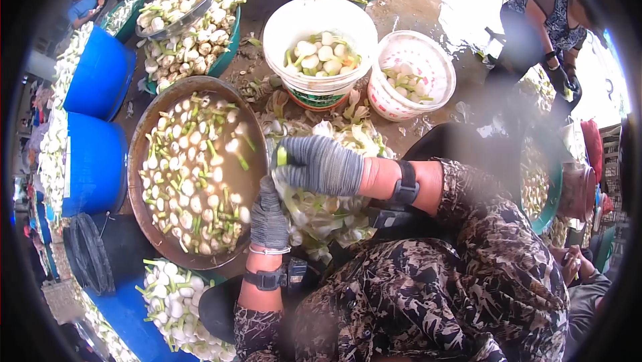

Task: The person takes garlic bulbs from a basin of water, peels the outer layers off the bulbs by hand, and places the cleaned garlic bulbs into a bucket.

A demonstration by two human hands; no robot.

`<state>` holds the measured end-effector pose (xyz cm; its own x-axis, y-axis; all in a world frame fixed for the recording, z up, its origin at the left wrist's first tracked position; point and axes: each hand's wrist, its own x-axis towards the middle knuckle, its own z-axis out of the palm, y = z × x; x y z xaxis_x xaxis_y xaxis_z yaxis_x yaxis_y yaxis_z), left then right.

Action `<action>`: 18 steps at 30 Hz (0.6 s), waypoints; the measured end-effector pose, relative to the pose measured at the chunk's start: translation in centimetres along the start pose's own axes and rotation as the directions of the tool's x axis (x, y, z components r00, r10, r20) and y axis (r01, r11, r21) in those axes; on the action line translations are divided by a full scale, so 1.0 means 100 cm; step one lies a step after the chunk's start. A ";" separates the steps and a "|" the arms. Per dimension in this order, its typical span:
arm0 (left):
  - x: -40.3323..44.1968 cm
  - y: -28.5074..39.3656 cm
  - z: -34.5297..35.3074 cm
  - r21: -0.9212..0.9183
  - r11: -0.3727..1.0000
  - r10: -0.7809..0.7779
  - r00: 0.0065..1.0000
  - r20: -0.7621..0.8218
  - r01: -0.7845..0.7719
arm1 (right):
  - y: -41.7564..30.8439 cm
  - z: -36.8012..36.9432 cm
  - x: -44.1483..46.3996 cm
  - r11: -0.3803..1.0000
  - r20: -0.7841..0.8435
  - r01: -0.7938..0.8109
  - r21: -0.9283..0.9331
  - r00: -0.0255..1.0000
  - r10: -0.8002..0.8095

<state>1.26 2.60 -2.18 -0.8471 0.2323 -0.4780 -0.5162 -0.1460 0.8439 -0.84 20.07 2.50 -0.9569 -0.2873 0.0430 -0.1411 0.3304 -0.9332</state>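
My right hand, in a grey striped glove, is closed around a garlic stem; its cut green end shows at the fingers, and any bulb on it is hidden. Just below, my left hand, gloved too, is closed with its fingertips up against the right hand. What it grips cannot be made out. Both hands are at the right rim of a wide brown basin, where garlic bulbs with short green stems float in cloudy water. Peeled leaves and skins lie in a heap beneath my hands.
Beyond the heap stand a white bucket and a smaller patterned bucket, both holding bulbs. Piled garlic fills a green tub behind the basin. Blue tubs line the left. A co-worker with gloved hands sits at right.
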 end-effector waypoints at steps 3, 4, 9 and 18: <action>-0.006 0.009 0.011 0.203 0.978 0.042 0.997 0.060 -0.054 | 0.036 -0.034 0.010 1.000 -0.298 -0.005 -0.008 0.954 0.002; -0.008 0.013 0.011 0.282 0.958 0.022 0.992 0.123 -0.056 | 0.050 -0.055 0.016 0.991 -0.462 0.135 -0.014 0.878 -0.126; -0.008 -0.001 -0.004 0.397 0.899 0.068 0.953 0.294 -0.186 | 0.079 -0.188 0.003 0.651 -0.785 -0.625 -0.430 0.615 0.072; -0.010 0.000 -0.032 0.431 0.887 0.117 0.984 0.131 -0.163 | 0.041 0.026 0.103 0.863 0.198 -0.504 -0.027 0.844 0.499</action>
<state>1.75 -0.69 -2.48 -0.8777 0.3377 -0.3399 -0.2657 0.2474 0.9318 -10.62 16.09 -1.82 -0.8275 -0.2559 -0.4997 0.3533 0.4544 -0.8177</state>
